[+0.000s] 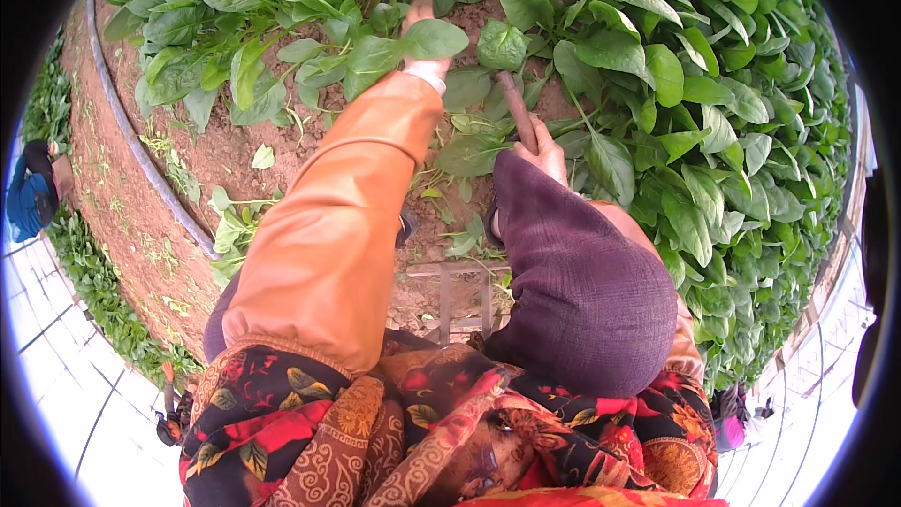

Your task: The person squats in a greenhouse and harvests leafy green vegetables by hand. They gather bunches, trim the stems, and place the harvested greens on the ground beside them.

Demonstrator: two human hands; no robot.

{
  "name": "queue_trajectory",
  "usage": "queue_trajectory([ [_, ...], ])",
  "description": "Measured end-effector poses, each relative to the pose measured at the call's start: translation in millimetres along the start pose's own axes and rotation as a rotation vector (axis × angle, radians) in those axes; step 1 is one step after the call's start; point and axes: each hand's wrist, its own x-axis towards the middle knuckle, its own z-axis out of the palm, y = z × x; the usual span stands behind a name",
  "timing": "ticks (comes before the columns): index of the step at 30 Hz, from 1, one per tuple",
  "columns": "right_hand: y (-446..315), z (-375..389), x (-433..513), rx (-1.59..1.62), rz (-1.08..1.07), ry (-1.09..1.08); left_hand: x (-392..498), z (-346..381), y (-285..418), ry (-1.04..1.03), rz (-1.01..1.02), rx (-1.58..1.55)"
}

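Observation:
My left hand [420, 21] reaches forward in an orange sleeve among broad-leaved spinach plants [373, 60]. A leaf lies across its back and its fingertips are hidden, so I cannot tell whether it grips anything. Beside my right knee, my right hand [547, 153] is closed around the wooden handle [517, 109] of a hand tool. Leaves cover the tool's working end. Between the hands, spinach leaves [468, 88] hang low over brown soil [461, 21].
Dense spinach [711, 148] fills the right side. On the left, a grey hose [134, 134] runs along bare soil [105, 176]. A low metal frame [450, 271] stands between my feet. Another person in blue [32, 190] is at the far left, with more people near the lower edges.

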Motion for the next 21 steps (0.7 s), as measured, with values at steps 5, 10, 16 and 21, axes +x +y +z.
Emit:
queue_trajectory([
  [5, -29.7, 7.4, 16.9, -0.372, -0.142, -0.031, 46.8, 11.4, -33.3, 0.044, 0.126, 0.605],
  [10, -71.0, 21.1, 45.0, -0.485, -0.348, -0.028, 95.7, -26.4, -51.0, -0.556, 0.112, 0.671],
  [16, -77.4, 23.4, 53.8, -0.294, -0.271, -0.085, 118.8, -115.5, -17.4, -1.007, 0.184, 1.107],
  [21, -91.6, 17.4, 56.6, -0.369, -0.235, -0.173, 119.7, -154.8, -3.3, -1.295, 0.319, 1.278],
])
